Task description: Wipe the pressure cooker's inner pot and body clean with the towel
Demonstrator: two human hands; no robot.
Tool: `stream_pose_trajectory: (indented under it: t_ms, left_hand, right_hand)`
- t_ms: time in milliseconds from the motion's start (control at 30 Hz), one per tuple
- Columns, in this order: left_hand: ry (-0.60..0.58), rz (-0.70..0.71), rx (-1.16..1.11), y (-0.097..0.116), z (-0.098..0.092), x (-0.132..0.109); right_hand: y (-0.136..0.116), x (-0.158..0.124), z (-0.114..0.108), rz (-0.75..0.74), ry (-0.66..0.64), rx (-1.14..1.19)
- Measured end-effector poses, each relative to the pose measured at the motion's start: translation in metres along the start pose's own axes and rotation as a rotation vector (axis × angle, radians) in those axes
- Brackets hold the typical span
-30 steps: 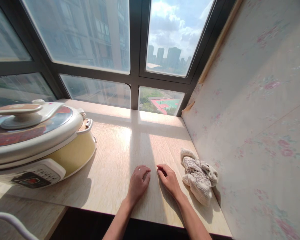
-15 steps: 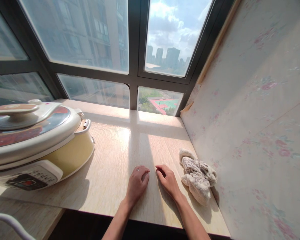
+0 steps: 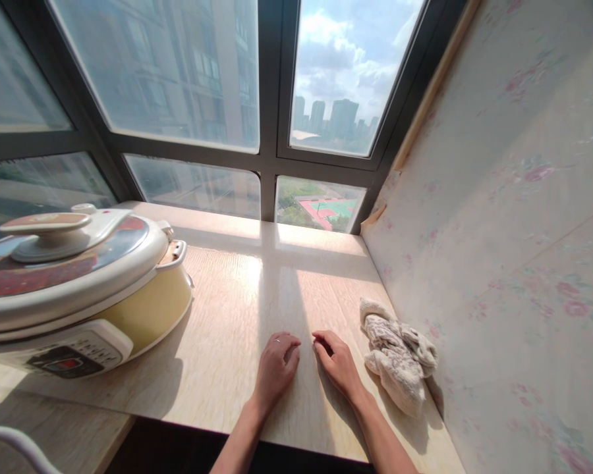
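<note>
My left hand (image 3: 277, 368) rests on the pale marble-patterned windowsill (image 3: 222, 342), a ring on one finger. Its fingers are loosely bent, with the thumb apart from them and no object visible in the grasp. Close by on the right, my right hand (image 3: 337, 361) lies on the same surface, also loosely curved and holding nothing I can see. A narrow gap separates the two hands. To the right of my right hand, a crumpled whitish cloth (image 3: 398, 359) with grey-brown patches lies near the wall, touched by neither hand.
A cream and yellow electric cooker (image 3: 148, 316) with a glass lid stands at the left. Dark window frames (image 3: 268, 131) rise behind the sill. Flowered wallpaper (image 3: 514, 263) covers the right wall. A white curved tube or cord (image 3: 17, 440) shows at lower left.
The camera view has shifted slightly, so everything appears a little farther right and lower. Both hands keep the same place and pose on the sill.
</note>
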State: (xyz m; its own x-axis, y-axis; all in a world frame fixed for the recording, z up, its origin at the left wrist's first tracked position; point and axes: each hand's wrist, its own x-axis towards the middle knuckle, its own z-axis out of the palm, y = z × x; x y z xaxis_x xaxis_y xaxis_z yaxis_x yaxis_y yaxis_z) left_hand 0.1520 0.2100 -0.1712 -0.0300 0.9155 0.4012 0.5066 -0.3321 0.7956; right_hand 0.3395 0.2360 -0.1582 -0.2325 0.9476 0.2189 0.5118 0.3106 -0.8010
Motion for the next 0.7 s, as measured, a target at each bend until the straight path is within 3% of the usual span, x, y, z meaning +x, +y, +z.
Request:
stream_pose_trajectory:
  t_ms: [300, 467, 700]
  left_hand:
    - [0.049, -0.120, -0.054, -0.001, 0.000, 0.005]
    - [0.016, -0.171, -0.111, -0.002, -0.001, 0.004]
    - [0.036, -0.287, -0.386, 0.011, -0.008, 0.000]
  right_hand:
    - [-0.003, 0.001, -0.001, 0.002, 0.017, 0.018]
    - [-0.007, -0.001, 0.000, 0.023, 0.065, 0.028]
    - [-0.008, -0.002, -0.001, 0.025, 0.046, -0.003]
